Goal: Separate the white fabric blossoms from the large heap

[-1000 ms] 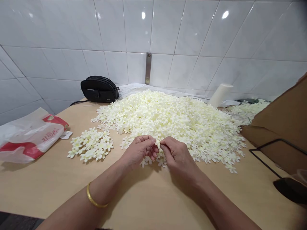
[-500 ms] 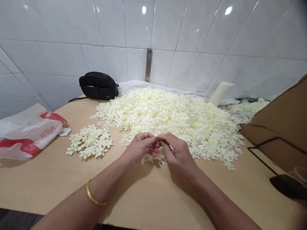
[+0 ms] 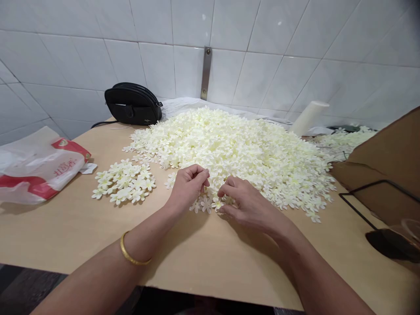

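Note:
A big heap of cream fabric flowers covers the back of the wooden table. My left hand, with a gold bangle on its wrist, hovers at the heap's near edge. Its fingers are curled against the thumb, and what they hold is hidden. My right hand rests low on the heap's front edge, thumb and bent forefinger apart on either side of a loose flower lying on the table. A small separate group of flowers lies to the left.
A black pouch stands against the tiled wall. A red-and-white plastic bag lies at the left, and a white roll at the back right. At the right are a brown cardboard box, a black wire frame and a dark dish.
My hands were pinching one flower together; now they have parted. The right hand has dropped to the flowers on the table and the left stays curled. The view has tilted down slightly.

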The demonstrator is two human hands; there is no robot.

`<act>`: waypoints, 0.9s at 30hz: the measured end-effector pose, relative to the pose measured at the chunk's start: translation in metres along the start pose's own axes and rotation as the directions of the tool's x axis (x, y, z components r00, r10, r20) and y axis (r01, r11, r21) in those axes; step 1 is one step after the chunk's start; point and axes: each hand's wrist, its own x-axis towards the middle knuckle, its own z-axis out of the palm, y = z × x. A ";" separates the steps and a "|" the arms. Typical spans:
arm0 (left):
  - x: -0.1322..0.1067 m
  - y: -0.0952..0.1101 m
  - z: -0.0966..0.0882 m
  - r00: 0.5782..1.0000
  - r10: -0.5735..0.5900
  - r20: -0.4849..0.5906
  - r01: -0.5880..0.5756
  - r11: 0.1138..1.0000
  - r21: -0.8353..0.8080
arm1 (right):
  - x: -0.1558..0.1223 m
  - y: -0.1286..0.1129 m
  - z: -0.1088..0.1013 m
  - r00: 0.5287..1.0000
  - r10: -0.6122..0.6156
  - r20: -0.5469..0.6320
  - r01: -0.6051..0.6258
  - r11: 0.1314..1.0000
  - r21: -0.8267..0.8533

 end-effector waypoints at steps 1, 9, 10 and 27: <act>0.000 0.000 0.000 1.000 0.003 -0.002 -0.003 1.000 0.005 | 0.000 -0.001 0.003 1.000 0.005 0.000 -0.005 0.999 -0.036; 0.001 -0.002 0.000 1.000 0.008 0.000 -0.008 0.999 0.038 | -0.001 -0.008 0.010 0.998 0.064 -0.007 -0.065 0.988 -0.138; 0.001 -0.002 0.000 1.000 0.011 -0.001 -0.011 0.999 0.040 | -0.001 -0.008 0.010 0.998 0.059 -0.001 -0.059 0.990 -0.129; 0.000 0.000 0.003 0.924 -0.195 0.328 0.327 0.849 -0.415 | 0.006 -0.006 0.007 0.864 -0.089 -0.496 0.150 0.985 0.084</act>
